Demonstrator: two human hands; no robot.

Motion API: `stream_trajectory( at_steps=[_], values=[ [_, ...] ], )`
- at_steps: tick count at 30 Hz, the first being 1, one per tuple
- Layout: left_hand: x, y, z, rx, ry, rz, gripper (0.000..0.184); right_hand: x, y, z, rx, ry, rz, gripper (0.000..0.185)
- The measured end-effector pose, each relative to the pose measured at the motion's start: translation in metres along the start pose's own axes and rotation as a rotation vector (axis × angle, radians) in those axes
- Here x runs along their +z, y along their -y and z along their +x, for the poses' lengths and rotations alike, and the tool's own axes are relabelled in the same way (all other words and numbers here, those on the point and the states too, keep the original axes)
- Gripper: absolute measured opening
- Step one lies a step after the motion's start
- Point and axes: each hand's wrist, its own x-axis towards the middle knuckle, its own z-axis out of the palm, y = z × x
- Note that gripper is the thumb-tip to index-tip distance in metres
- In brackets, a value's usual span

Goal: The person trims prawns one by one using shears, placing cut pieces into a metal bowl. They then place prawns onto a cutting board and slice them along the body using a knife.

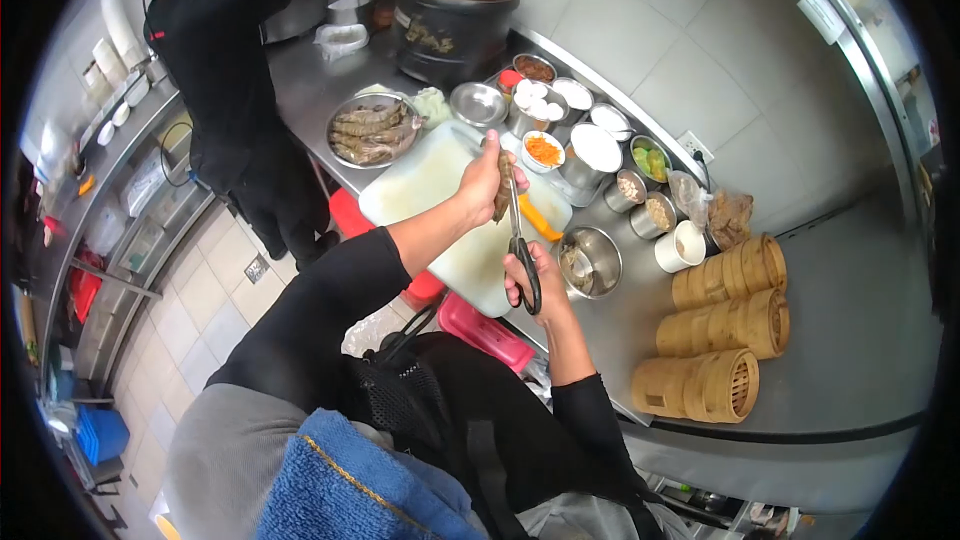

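My left hand (480, 186) is closed on a greyish-brown shrimp (503, 190), held up over the white cutting board (425, 195). My right hand (538, 280) grips the black handles of a pair of scissors (524, 278). The metal blades point up alongside the shrimp; whether they touch it I cannot tell. A yellow-orange handle (540, 220) lies on the board just right of the blades. Close to my right hand stands a steel bowl (608, 268) with shrimp (576, 264) in it. Several whole shrimp (368, 128) fill a round metal dish beyond the board's left corner.
Steel cups, a bowl of shredded orange food (543, 149) and a white container (680, 246) line the wall side. Bamboo steamers (695, 385) stand at right, a black pot (455, 25) at the back. A co-worker in black (225, 70) stands at left.
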Motion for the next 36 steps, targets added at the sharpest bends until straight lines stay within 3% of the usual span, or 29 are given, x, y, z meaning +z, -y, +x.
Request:
stream_trajectory(
  at_steps=[5,22,26,30,36],
  values=[
    [-0.004,0.009,0.008,0.045,0.077,0.190,0.059,-0.002,0.003,0.001,-0.019,0.002,0.078,0.031],
    [-0.004,0.027,-0.009,0.097,0.176,0.208,0.061,-0.001,-0.006,-0.016,0.045,-0.009,0.119,0.035],
    [-0.017,0.035,-0.008,0.056,0.134,0.380,0.063,-0.001,-0.005,-0.016,0.017,0.014,0.260,0.036],
    [-0.012,0.029,-0.012,0.094,0.170,0.319,0.064,0.000,-0.002,-0.019,0.034,0.011,0.089,0.033],
    [-0.019,0.036,-0.016,0.159,0.186,0.428,0.067,0.008,-0.009,-0.018,-0.022,0.011,0.258,0.032]
  ],
)
